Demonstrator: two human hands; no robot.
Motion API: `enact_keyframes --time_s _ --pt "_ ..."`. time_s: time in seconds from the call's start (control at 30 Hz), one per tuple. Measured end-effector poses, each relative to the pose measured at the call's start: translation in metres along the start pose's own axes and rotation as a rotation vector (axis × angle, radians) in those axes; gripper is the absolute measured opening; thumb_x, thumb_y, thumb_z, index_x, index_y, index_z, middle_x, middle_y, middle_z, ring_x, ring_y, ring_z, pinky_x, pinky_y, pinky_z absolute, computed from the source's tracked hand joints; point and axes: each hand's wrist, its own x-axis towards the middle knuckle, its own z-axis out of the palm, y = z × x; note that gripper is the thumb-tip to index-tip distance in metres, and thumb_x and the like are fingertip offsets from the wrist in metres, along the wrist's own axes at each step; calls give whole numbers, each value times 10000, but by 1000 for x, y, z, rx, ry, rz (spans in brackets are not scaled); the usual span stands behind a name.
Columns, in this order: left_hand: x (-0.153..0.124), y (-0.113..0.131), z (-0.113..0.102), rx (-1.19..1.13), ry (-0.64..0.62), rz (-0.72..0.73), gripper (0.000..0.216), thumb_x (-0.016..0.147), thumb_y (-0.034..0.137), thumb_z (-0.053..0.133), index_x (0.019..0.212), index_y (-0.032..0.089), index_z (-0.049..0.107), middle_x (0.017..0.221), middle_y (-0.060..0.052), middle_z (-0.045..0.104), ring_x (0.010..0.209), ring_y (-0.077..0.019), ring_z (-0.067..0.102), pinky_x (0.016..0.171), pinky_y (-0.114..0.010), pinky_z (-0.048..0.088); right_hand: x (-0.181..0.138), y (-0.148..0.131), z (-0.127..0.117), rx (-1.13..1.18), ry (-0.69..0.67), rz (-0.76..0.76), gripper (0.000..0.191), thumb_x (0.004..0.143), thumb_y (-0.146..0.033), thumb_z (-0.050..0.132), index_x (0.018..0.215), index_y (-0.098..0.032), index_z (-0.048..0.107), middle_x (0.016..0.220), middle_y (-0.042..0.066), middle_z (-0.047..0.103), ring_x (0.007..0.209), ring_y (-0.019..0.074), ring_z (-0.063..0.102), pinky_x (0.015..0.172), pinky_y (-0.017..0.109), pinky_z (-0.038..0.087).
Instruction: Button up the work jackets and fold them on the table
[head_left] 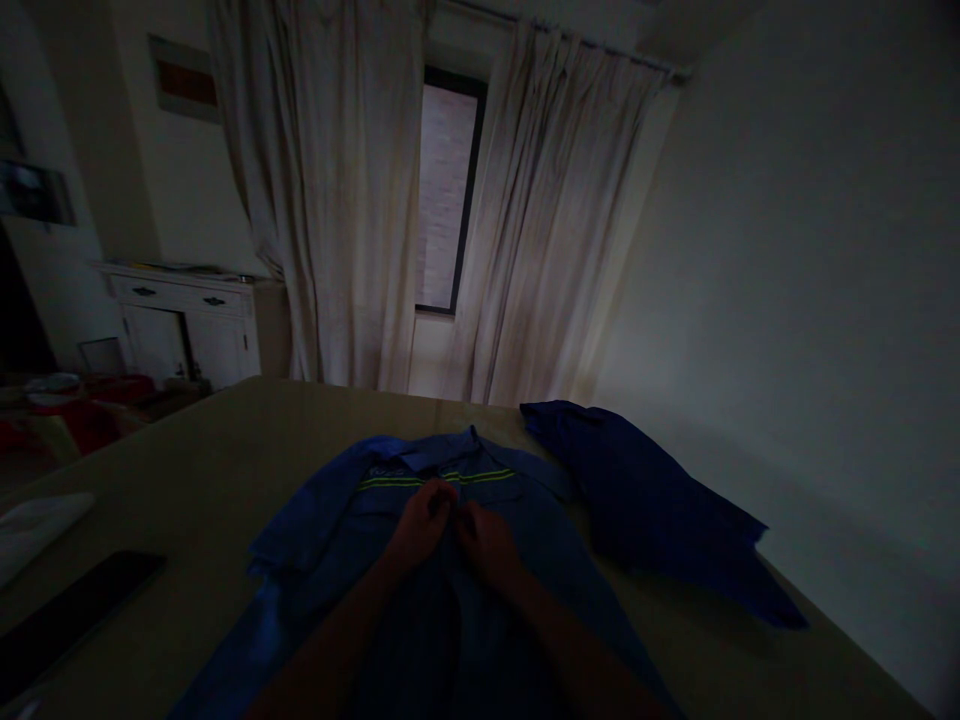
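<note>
Head view: left hand point(420, 525) and right hand point(487, 542) pinching front of blue shirt point(337, 525), dark-blue garment point(645, 500) just beside on table point(225, 440)

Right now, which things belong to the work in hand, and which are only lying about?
In hand: shirt; left hand and right hand, fingers pinching its front.
Lying about: dark blue cloth to the right; phone and white cloth to the left.

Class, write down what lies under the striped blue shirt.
The blue shirt lies spread on the tan table. The tabletop beneath it is covered, so anything else there cannot be seen.
</note>
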Motion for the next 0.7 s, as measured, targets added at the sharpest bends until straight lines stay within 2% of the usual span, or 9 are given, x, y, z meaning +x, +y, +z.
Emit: enact_keyframes --time_s 0.17,0.47,0.7 --pt "0 -1 -1 21 10 -8 159 828 268 583 947 212 673 954 -60 756 926 -224 711 888 -364 546 0 4 2 66 11 -49 171 973 -293 583 1077 -181 662 1003 67 762 894 198 697 746 258 438" --pt "1 -6 1 25 32 -9 163 837 265 573 942 207 683 941 -62 764 910 -224 724 860 -362 563 2 5 1 141 -2 -64 155 943 -307 623 1022 -178 652 915 47 755 816 183 689 691 248 426" --pt "1 -9 0 33 26 -10 154 844 264 586 935 209 697 921 -57 767 895 -227 724 841 -364 572 0 1 1 46 0 -20 148 927 -275 614 1046 -192 646 948 47 753 860 194 690 709 255 412"
